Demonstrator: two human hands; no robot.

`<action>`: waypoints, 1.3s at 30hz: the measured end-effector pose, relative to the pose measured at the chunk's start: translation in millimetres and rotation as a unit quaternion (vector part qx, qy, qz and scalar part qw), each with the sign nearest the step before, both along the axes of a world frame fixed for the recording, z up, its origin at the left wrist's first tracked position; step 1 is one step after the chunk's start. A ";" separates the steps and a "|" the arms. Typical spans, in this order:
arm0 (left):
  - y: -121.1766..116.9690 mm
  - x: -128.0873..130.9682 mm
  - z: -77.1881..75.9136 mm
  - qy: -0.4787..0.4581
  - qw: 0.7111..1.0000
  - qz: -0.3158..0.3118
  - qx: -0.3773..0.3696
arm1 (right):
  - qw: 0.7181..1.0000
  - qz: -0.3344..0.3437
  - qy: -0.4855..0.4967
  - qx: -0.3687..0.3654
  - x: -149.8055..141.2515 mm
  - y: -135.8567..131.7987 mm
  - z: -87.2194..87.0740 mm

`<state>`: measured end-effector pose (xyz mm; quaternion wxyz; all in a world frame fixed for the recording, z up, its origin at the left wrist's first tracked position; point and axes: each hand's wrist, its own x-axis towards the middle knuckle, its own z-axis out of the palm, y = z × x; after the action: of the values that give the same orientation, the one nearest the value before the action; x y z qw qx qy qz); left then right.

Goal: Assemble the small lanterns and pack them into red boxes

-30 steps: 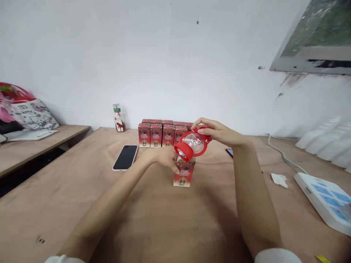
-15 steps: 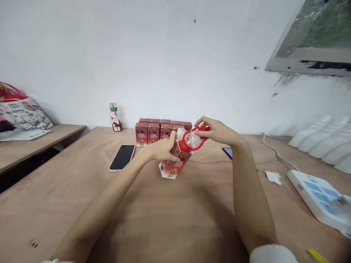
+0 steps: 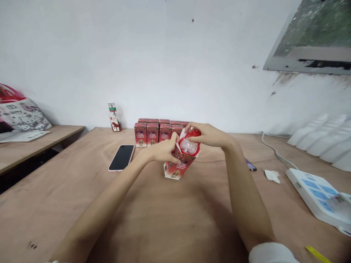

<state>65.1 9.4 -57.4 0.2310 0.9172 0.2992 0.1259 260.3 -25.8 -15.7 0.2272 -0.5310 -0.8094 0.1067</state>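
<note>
My left hand [image 3: 162,150] is wrapped round a red printed carton [image 3: 179,166], which leans to the right with its top flaps raised. In the carton's mouth sits a red ornament [image 3: 189,147] with a clear round window facing me; its lower part is hidden by the carton walls. The fingers of my right hand [image 3: 206,133] close on the red top of this ornament. Behind my hands stand two rows of similar red cartons [image 3: 152,134], partly covered by the left hand and the tilted carton.
A pink-edged phone [image 3: 121,157] lies on the wooden table [image 3: 153,219], left of my hands. Another phone [image 3: 251,164] shows beside my right forearm. A small bottle [image 3: 114,118] stands near the wall. A white scale-like device [image 3: 318,195], cable [image 3: 276,153] and white bottles [image 3: 323,140] are right.
The ornament has gone deeper into the carton, with my right hand moving left and slightly down along with it. The carton has shifted a little to the right in my left hand.
</note>
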 end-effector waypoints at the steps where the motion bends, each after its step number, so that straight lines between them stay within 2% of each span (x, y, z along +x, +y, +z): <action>1: -0.3 0.3 -0.1 0.000 1.000 0.006 0.002 | 1.000 0.006 -0.020 0.018 -4.2 2.1 -1.3; 3: -0.1 -0.2 0.1 -0.002 1.000 0.015 0.004 | 0.997 0.029 -0.063 0.040 -12.4 6.3 -4.1; 6: 1.9 -2.8 1.0 -0.002 1.000 0.020 0.003 | 0.992 0.062 -0.103 0.032 -20.4 9.3 -7.4; 13: 6.1 -8.0 3.8 0.030 0.999 0.016 -0.003 | 0.993 0.075 -0.084 -0.027 -18.0 4.5 -7.1; 20: 5.0 -8.2 4.9 0.055 0.998 0.019 -0.003 | 0.993 0.078 -0.086 -0.026 -20.3 8.8 -11.0; 28: 0.4 -5.5 6.4 0.079 0.996 0.007 0.028 | 0.993 0.026 -0.116 -0.020 -29.3 -4.3 -6.5; 34: -2.1 -3.7 7.3 0.097 0.993 0.021 0.058 | 0.987 -0.019 -0.155 0.022 -32.9 -3.6 -13.3; 39: -0.5 -9.0 8.8 0.099 0.995 0.007 0.026 | 0.984 -0.007 -0.175 -0.009 -37.1 5.0 -18.9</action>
<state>56.1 8.9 -48.7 0.1753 0.9288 0.3234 0.0443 223.2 -20.8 -34.5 0.0779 -0.5494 -0.8318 0.0172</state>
